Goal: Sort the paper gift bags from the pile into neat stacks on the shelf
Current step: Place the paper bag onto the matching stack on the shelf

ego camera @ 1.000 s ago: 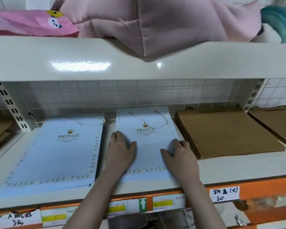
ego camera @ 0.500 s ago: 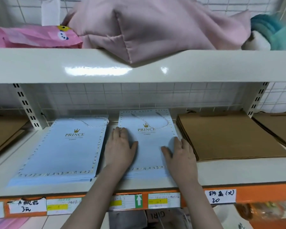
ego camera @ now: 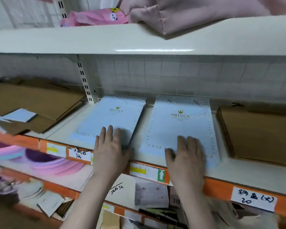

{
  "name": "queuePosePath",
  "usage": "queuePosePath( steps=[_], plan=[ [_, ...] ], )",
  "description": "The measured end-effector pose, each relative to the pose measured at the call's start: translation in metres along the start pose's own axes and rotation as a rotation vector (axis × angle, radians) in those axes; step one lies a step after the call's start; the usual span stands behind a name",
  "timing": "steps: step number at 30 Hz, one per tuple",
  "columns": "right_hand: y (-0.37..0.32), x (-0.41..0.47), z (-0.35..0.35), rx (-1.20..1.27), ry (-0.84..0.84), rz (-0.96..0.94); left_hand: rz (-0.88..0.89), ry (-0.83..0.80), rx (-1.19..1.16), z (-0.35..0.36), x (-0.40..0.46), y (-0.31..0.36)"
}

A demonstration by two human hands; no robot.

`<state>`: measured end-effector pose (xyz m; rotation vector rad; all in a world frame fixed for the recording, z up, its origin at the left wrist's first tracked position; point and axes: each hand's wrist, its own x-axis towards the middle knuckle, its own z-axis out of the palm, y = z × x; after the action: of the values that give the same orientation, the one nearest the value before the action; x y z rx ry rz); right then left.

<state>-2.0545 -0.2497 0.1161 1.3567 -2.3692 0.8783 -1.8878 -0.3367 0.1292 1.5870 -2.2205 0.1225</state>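
Two stacks of flat light-blue "PRINCE" gift bags lie side by side on the white shelf (ego camera: 248, 172). My left hand (ego camera: 110, 150) lies flat with straight fingers on the near right corner of the left stack (ego camera: 112, 118). On the near end of the right stack (ego camera: 182, 126) my right hand (ego camera: 186, 156) rests flat, fingers spread. Neither hand grips anything. A white rope handle lies across the top bag of the right stack.
A stack of brown paper bags (ego camera: 261, 133) sits to the right of the blue stacks. Loose brown bags (ego camera: 33, 103) with a small blue one on top lie left of the upright (ego camera: 85, 83). Pink cloth (ego camera: 188, 12) fills the upper shelf. Orange rail (ego camera: 221, 189) carries price labels.
My left hand has moved from the right stack's left edge onto the left stack's near corner. My right hand slid a little toward me. The camera has swung left.
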Motion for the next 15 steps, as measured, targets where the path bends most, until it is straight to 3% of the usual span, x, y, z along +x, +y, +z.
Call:
queuePosePath(
  steps=[10, 15],
  plan=[
    [-0.114, -0.024, 0.026, 0.037, -0.198, -0.193, -0.267, 0.053, -0.024, -0.047, -0.031, -0.114],
    [-0.190, -0.043, 0.046, 0.096, -0.195, -0.243, -0.337, 0.086, 0.005, -0.077, -0.048, -0.193]
  ],
)
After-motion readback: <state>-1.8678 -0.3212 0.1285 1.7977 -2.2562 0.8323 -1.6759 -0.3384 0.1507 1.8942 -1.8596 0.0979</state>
